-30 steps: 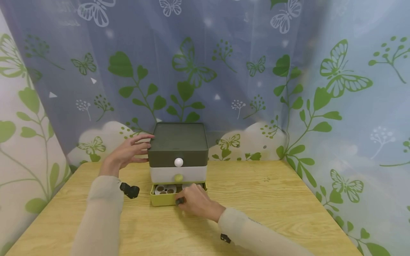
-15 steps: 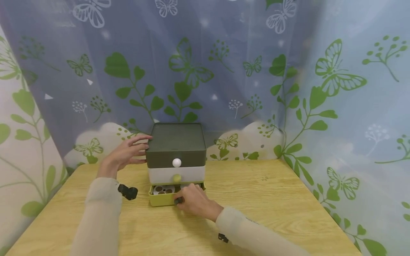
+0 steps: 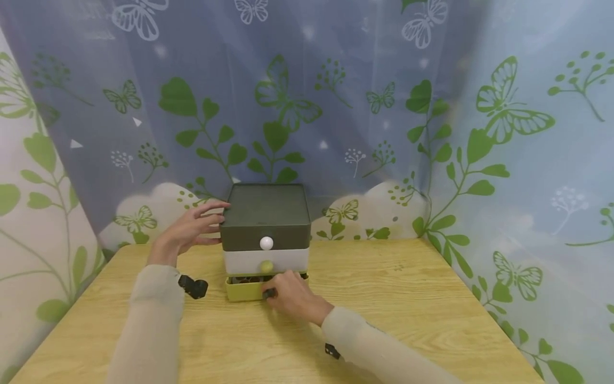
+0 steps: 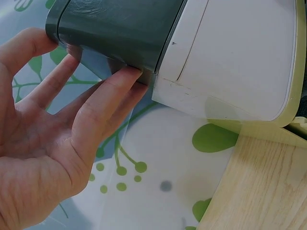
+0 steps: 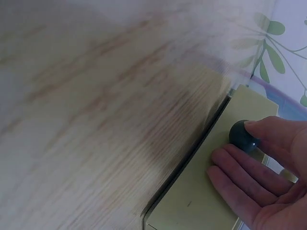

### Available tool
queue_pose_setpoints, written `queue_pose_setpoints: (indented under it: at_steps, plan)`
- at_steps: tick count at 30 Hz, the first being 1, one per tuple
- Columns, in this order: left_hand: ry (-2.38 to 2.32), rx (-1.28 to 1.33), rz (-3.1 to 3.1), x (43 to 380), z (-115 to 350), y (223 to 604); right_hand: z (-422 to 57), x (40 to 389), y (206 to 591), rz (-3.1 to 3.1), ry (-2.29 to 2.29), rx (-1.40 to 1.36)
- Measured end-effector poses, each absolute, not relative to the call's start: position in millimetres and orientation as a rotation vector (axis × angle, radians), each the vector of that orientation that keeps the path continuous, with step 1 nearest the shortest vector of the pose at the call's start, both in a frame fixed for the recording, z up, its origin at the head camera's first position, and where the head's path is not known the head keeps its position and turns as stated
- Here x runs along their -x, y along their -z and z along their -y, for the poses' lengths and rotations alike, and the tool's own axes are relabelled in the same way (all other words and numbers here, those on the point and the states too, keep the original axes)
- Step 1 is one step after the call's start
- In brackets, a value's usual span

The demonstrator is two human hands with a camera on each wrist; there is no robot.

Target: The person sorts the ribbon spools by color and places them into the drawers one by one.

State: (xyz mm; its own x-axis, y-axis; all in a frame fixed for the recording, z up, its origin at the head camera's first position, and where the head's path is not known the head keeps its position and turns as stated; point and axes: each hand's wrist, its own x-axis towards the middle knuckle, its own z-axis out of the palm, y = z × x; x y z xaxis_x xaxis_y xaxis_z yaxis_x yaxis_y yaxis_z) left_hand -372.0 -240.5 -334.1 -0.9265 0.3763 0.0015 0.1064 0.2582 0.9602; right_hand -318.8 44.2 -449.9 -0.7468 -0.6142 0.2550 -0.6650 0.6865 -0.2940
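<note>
A three-tier drawer box (image 3: 266, 208) stands on the table, with a dark green top tier, a white middle one and a yellow-green bottom drawer (image 3: 242, 290). That bottom drawer is pulled out a little way, and only a strip of its dark and white contents shows. My right hand (image 3: 292, 296) pinches the drawer's dark round knob (image 5: 242, 135) between thumb and fingers, the other fingers lying near the drawer front. My left hand (image 3: 189, 229) rests its spread fingertips on the left side of the dark green tier, as the left wrist view (image 4: 53, 129) shows closely.
A white knob (image 3: 266, 243) and a light green knob (image 3: 266, 266) stick out from the upper two tiers. The wooden table (image 3: 384, 298) ends at a patterned curtain (image 3: 336, 106) behind and on both sides.
The bottom drawer has slid inward with my right hand on its knob, and less of its contents shows. My left hand stays against the box.
</note>
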Motion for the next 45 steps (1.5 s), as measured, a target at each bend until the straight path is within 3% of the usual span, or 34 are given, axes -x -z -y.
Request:
queue_pose_setpoints:
  at_steps: [45]
  plan:
    - [-1.732,-0.488,-2.303,373,237,335,-43,334,454,2.712,-0.563,-1.003]
